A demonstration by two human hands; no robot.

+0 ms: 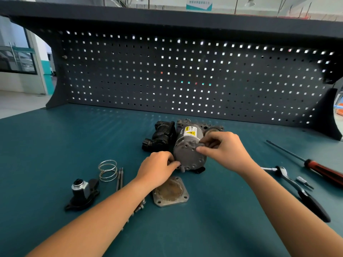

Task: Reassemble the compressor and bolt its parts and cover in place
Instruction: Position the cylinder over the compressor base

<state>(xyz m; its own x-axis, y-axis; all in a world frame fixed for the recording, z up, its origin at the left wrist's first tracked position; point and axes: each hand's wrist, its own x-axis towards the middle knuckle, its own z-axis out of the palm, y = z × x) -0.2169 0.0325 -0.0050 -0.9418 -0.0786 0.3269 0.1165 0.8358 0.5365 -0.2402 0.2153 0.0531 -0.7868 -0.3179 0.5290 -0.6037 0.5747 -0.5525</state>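
- Compressor (189, 151) lies on its side on the bench top (55, 145), round grey end face turned toward you, yellow warning label on the upper side. All places below are taken from it.
- Your left hand (157, 169) is at the lower-left rim of the end face, fingers curled against the body and thumb on the edge: a steadying grip on the compressor.
- Your right hand (224, 147) is at the upper-right rim, thumb and forefinger pinched on a small grey piece (201, 144) against the face. You cannot tell from here whether it is a bolt head or a fitting.
- Judgement: early to middle of the job. The end face shows open holes and no bolt heads that can be made out.
- Not yet fitted: the square cover plate (170, 191), flat on the bench just in front of the compressor, four corner holes empty.
- Not yet fitted: the wire spring (108, 170) and two long bolts (119, 178), front-left of the compressor.
- Not yet fitted: the black valve part (82, 193) with a metal cylinder, further front-left.
- A few short bolts (141, 205) lie left of the cover plate, partly hidden under your left forearm; count not readable.
- The black housing (160, 136) sits against the compressor's left side; joined or only beside, cannot tell.
- Tools idle to the right of the compressor: ratchet wrench (289, 179), loose bit (304, 182), screwdriver (315, 167). Tightening looks not yet begun.
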